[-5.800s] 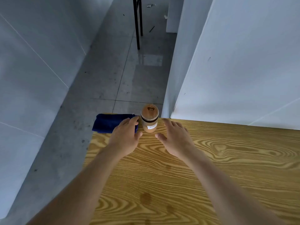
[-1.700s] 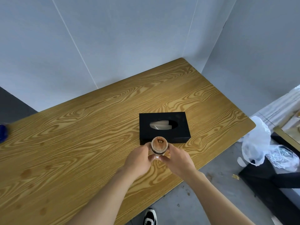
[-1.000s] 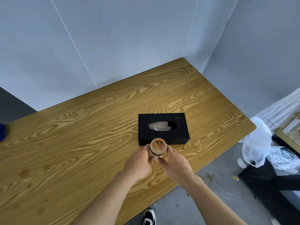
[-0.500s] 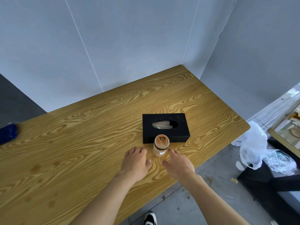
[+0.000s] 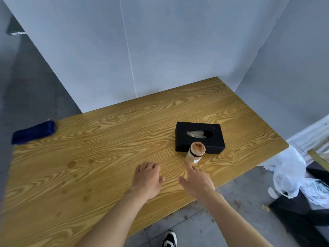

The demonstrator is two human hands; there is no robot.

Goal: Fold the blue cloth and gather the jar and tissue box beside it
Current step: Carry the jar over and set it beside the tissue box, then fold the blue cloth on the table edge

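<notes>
Wood-grain rectangular desk [image 5: 110,157]: carries everything. Black rectangular tissue box [image 5: 199,138] sits right of centre. Folded dark blue cloth [image 5: 33,131] lies at the far left corner, partly overhanging, well apart from the box. Small tan cylindrical jar with a wooden lid [image 5: 195,154] stands touching the box's near side. Left hand [image 5: 147,179] and right hand [image 5: 197,180] are seen with fingers relaxed, nothing held.

Risk: cloth may be dragged off the edge when approached. Half a second ago the hands were closer to the jar.
</notes>
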